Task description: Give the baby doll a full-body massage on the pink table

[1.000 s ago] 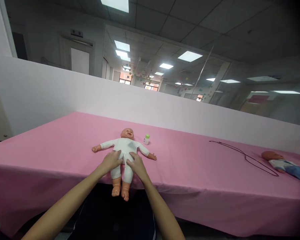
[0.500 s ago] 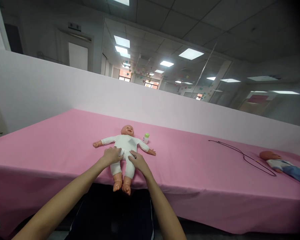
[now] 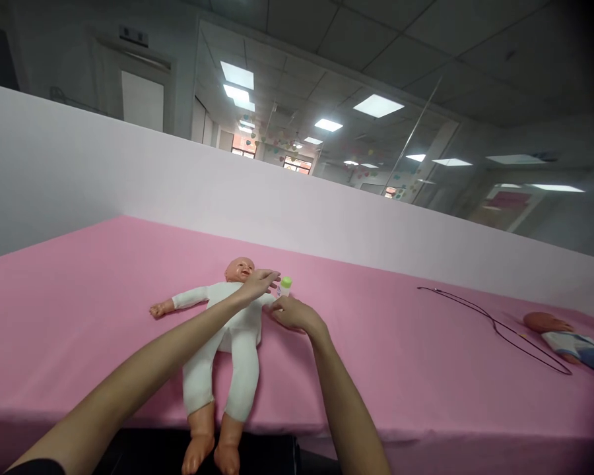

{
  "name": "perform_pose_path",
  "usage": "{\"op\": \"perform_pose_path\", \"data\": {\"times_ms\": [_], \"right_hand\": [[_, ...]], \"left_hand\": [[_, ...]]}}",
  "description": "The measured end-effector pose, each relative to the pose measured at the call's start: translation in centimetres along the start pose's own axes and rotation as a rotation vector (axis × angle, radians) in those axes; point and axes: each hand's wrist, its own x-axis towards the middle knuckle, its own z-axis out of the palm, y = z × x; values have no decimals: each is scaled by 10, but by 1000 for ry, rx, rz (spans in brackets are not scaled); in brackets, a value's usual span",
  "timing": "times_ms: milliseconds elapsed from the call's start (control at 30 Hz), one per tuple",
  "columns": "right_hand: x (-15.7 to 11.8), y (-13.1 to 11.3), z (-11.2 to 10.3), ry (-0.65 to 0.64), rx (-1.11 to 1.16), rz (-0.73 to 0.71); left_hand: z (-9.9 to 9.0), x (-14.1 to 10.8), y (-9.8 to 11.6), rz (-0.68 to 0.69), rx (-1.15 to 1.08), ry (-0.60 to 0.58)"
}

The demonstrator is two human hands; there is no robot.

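Above a pink cloth-covered table point(image 3: 376, 343), a person's bare left hand point(image 3: 259, 284) stretches over a plastic baby doll in a white fabric suit point(image 3: 237, 324), its fingers extended and nearly together, with nothing visibly held. A small whitish bottle with a rounded lime-green cap point(image 3: 286, 285) stands upright at four o'clock from those fingertips, its long axis pointing just past twelve. The right hand point(image 3: 292, 313), fingers bent, sits at six o'clock from the bottle and hides its base; whether it grips anything cannot be told. Neither hand is clearly nearer.
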Motion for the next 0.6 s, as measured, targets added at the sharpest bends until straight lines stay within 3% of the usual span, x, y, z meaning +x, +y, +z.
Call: {"op": "perform_pose_path", "data": {"times_ms": [67,167,300,600], "right_hand": [[17,7,-14,-7,-76,96],[43,16,-28,105,-123,191],[74,30,-30,233,-141,280],[94,58,-19,118,-62,257]], "left_hand": [[7,22,-7,-72,-84,22],[14,51,-21,-177,-159,38],[21,77,-45,-279,-220,70],[17,84,-75,-303,-482,29]]}}
